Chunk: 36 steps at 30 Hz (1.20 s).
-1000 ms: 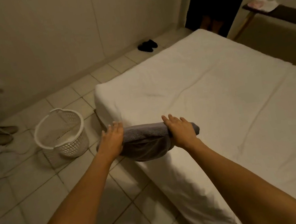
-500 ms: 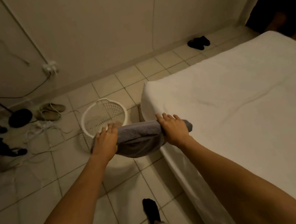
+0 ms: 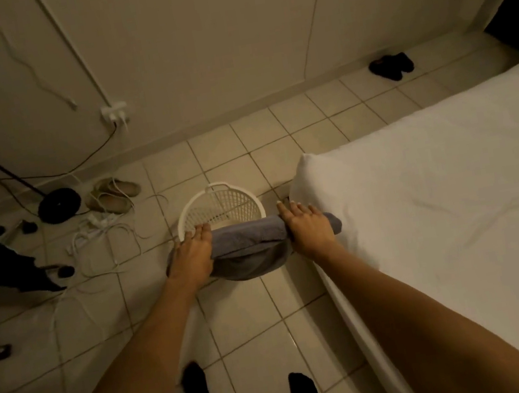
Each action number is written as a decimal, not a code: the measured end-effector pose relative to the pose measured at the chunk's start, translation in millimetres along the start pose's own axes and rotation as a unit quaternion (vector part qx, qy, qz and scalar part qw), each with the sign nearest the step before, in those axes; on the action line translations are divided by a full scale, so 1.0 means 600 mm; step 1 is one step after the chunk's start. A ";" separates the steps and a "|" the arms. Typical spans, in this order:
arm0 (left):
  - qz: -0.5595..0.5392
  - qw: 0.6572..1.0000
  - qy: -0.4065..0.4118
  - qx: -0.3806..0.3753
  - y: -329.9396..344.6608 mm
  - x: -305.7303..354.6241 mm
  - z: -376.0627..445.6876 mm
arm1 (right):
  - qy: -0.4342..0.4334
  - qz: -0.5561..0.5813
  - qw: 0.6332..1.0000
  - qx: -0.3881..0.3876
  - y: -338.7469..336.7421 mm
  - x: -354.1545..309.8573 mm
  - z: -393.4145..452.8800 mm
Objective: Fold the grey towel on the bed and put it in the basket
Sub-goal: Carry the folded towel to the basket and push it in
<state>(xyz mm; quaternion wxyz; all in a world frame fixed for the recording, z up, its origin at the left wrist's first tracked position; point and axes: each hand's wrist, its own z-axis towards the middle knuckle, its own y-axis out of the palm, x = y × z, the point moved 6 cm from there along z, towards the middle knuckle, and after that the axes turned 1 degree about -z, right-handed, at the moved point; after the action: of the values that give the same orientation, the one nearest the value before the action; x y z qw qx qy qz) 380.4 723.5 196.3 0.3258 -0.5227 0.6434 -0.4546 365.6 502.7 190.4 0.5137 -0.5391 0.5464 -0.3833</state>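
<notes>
The folded grey towel point(image 3: 248, 249) hangs in the air between my hands, sagging in the middle. My left hand point(image 3: 193, 257) grips its left end and my right hand point(image 3: 308, 231) grips its right end. The towel is held over the near rim of the white round plastic basket point(image 3: 218, 204), which stands on the tiled floor just left of the bed's corner. The towel hides the basket's near side. The white bed point(image 3: 455, 199) fills the right side of the view.
Loose cables and a power strip point(image 3: 94, 234) lie on the floor left of the basket, beside slippers point(image 3: 113, 194) and a black stand base point(image 3: 59, 206). Dark shoes point(image 3: 390, 66) sit by the far wall. My feet in black socks point(image 3: 197, 389) stand on the tiles.
I have carried the towel leftwards off the bed's edge to above the basket, and the view has turned left and down. Both hands keep their grip.
</notes>
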 end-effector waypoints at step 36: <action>0.143 0.923 0.295 -0.201 0.023 -0.242 0.526 | 0.362 0.181 0.912 -0.075 0.136 -0.129 0.363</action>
<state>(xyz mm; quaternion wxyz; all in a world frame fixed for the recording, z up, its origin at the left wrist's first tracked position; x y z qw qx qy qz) 692.3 787.8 57.3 0.0714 -0.3221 0.8560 -0.3979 553.7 618.2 83.7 0.2995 -0.2926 0.8102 -0.4102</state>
